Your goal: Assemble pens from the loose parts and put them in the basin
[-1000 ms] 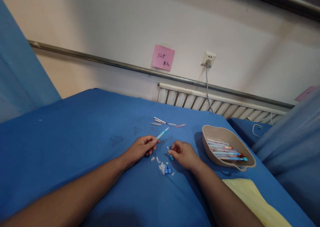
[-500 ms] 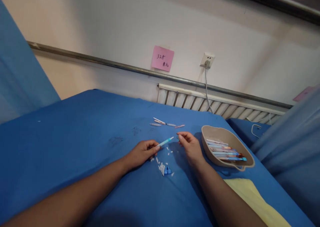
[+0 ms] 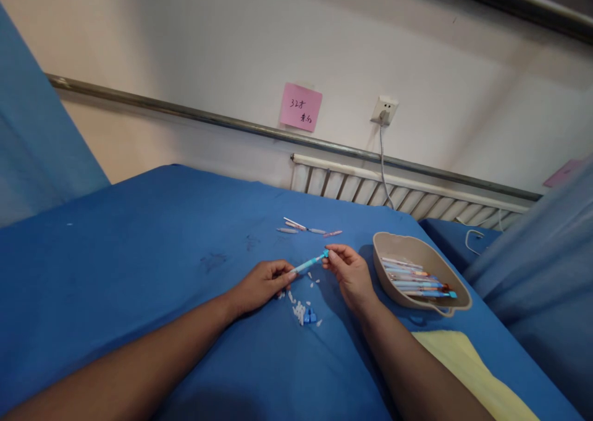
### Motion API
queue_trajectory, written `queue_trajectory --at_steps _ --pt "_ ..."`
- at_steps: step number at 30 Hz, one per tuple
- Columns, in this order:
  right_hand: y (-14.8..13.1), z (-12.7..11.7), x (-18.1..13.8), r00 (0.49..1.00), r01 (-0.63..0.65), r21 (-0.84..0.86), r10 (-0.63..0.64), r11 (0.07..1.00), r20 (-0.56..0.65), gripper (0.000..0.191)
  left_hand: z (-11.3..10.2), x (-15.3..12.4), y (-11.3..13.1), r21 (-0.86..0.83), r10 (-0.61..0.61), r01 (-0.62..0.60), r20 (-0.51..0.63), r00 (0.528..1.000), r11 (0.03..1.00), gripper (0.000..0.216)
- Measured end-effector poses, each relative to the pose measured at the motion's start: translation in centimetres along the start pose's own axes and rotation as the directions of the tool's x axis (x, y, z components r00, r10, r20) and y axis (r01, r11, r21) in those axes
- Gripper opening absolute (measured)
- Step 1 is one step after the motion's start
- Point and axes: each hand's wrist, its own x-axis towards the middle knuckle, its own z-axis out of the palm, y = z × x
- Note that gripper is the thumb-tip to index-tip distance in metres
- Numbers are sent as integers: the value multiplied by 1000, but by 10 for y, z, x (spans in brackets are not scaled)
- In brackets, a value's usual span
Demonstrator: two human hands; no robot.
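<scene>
My left hand (image 3: 269, 283) is closed around the rear part of a light-blue pen (image 3: 306, 265), which points right and slightly up. At the pen's tip sits a small turquoise cap (image 3: 325, 254), pinched between the thumb and fingers of my right hand (image 3: 349, 273). Just below the pen, several small white pointed pieces (image 3: 299, 312) lie loose on the blue cloth. Beside them are a few blue caps (image 3: 310, 316).
Several pens and pen parts (image 3: 296, 225) lie on the blue-covered bed (image 3: 162, 236) beyond my hands. A beige basket (image 3: 382, 242) with several pens stands to the right, with a yellow cloth (image 3: 451, 353) nearer me. A radiator (image 3: 343, 177) runs along the wall.
My right hand has brought the turquoise cap left onto the pen's tip, where a gap showed before. My left hand keeps its hold on the pen.
</scene>
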Motion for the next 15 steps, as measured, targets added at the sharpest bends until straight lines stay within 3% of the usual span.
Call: queue_trajectory --at_steps 6,15 --pt "1 2 -1 998 68 -224 -67 972 11 28 0 -1 1 -14 -8 8 -17 1000 1000 36" --pt "8 11 -4 997 46 -138 -37 989 70 34 1 -1 2 -61 4 -3 11 1000 998 34"
